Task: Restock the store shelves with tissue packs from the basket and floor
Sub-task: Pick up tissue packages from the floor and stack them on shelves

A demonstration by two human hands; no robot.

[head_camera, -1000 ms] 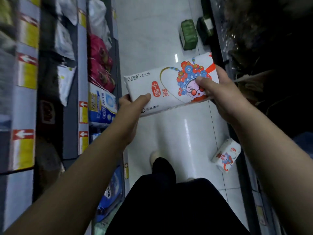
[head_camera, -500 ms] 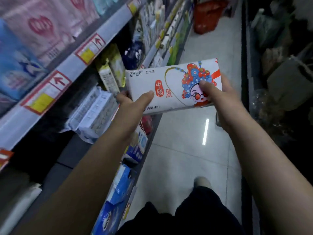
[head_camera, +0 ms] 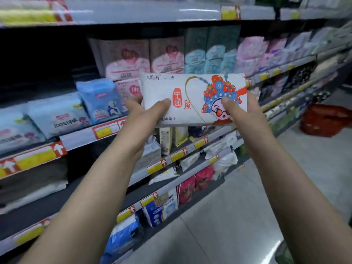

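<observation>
A white tissue pack (head_camera: 188,92) with red characters and a cartoon opera face is held up level in front of the shelves. My left hand (head_camera: 144,113) grips its left end, thumb on the front. My right hand (head_camera: 242,113) grips its right end, thumb pressed on the cartoon face. The pack hangs at the height of the shelf (head_camera: 106,130) with blue and pink packs, a little out from it. A red basket (head_camera: 327,121) stands on the floor at the far right of the aisle.
Several stocked shelf levels run from left to far right, with yellow and red price tags (head_camera: 38,155) on their edges. Dark gaps (head_camera: 38,60) show at the left on the upper shelf. A grey tiled floor (head_camera: 247,216) lies at the lower right.
The view has swung up from the floor to face the shelves. Both hands kept their grip and raised the pack towards the shelf. The red basket now shows at the right.
</observation>
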